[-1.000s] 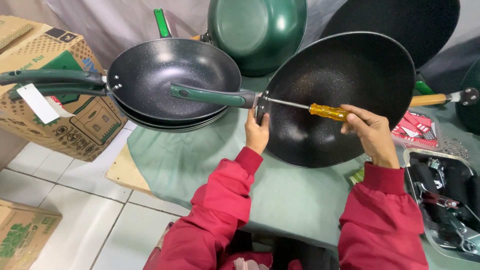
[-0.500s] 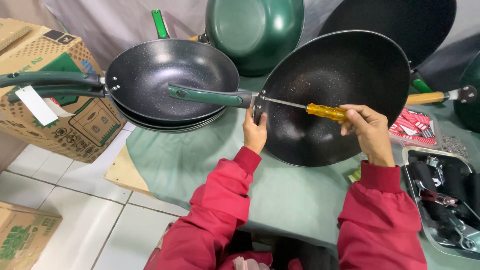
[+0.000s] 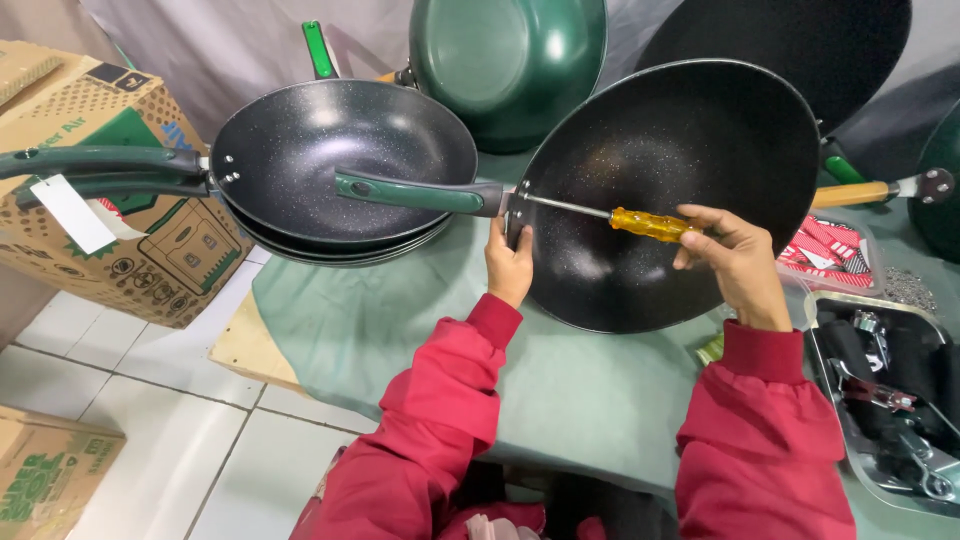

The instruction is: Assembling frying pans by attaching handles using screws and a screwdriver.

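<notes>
you wore a bright red jacket with long, puffy sleeves, one on each arm. each sleeve ended in a snug ribbed cuff of the same red at the wrist. your left hand [image 3: 510, 268] and right hand [image 3: 735, 262] were bare, with no gloves, rings or watch showing.
</notes>
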